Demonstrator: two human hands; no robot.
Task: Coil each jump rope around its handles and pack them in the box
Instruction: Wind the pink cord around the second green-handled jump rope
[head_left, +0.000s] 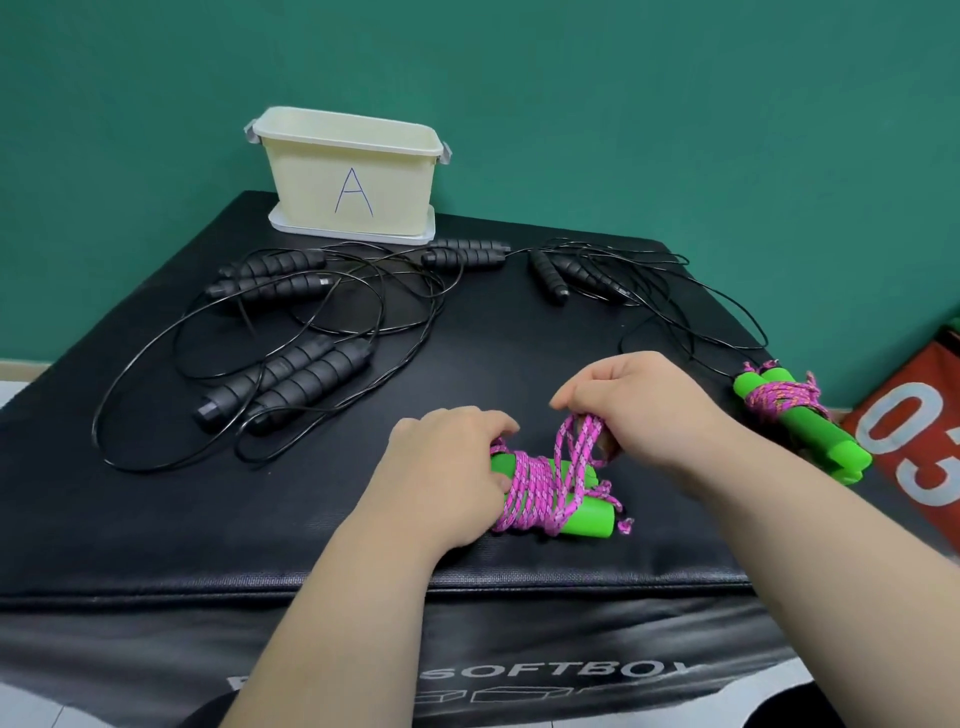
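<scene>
A jump rope with green handles (587, 506) and pink cord lies near the front of the black padded box (467, 561). My left hand (447, 457) grips the handles' left end. My right hand (639, 410) pinches several loops of the pink cord (582, 441) just above the handles. Part of the cord is wound round the handles. A second green-handled rope (800, 426), coiled, lies at the right edge. The cream box marked A (348, 176) stands open at the back.
Several black foam-handled jump ropes (291, 387) lie uncoiled across the back and left, their thin black cords looping over the surface. A red object with white digits (914, 431) sits to the right, beyond the edge. A green wall stands behind.
</scene>
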